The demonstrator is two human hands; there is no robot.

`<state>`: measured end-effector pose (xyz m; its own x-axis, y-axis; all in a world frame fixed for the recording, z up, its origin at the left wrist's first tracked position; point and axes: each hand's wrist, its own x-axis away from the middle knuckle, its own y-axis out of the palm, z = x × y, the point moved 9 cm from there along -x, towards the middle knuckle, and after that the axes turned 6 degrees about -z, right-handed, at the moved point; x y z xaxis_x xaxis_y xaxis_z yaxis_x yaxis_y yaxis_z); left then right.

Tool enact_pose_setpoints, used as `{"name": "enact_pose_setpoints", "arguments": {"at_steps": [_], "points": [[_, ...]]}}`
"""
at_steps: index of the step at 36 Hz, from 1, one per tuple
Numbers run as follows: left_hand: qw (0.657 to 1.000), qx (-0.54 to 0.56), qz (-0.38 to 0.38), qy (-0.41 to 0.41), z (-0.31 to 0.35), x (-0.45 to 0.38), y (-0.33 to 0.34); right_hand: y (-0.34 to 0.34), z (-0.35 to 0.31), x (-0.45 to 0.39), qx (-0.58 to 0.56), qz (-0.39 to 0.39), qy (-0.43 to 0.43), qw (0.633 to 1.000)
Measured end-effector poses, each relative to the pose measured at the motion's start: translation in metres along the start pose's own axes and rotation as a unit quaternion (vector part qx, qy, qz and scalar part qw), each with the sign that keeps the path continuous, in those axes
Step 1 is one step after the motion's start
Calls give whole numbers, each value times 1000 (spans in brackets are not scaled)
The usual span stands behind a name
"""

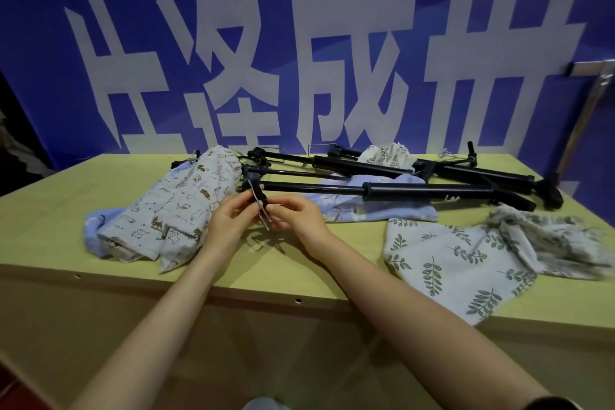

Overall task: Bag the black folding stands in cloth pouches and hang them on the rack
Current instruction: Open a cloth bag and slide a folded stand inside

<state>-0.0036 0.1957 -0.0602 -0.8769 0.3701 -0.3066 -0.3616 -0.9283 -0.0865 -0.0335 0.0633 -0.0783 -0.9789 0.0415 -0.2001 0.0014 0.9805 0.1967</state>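
Note:
Several black folding stands lie across the back of the yellow-green table (299, 270). The nearest stand (416, 192) points left, and its head end sits between my hands. My left hand (229, 220) and my right hand (299, 218) both pinch that end piece, where a small pale tag hangs. An animal-print cloth pouch (173, 210) lies to the left. A leaf-print pouch (459, 263) lies at the right, and a light blue pouch (372, 210) lies under the nearest stand.
Further stands (482, 173) and another leaf-print pouch (386, 155) lie at the back. A grey crumpled cloth (552, 240) sits far right. A metal rack bar (589, 70) stands at the right edge. A blue banner with large white characters hangs behind the table.

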Motion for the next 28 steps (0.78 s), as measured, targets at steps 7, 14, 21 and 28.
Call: {"name": "enact_pose_setpoints", "arguments": {"at_steps": [7, 14, 21, 28], "points": [[998, 23, -40, -51, -7, 1, 9, 4, -11, 11, 119, -20, -20, 992], [998, 1, -34, -49, -4, -4, 5, 12, -26, 24, 295, -8, -107, 949], [989, -112, -91, -29, 6, -10, 9, 11, -35, 26, 384, 41, -146, 911], [973, -212, -91, 29, 14, -7, 16, 15, -39, 29, 402, 65, -158, 900]]}}
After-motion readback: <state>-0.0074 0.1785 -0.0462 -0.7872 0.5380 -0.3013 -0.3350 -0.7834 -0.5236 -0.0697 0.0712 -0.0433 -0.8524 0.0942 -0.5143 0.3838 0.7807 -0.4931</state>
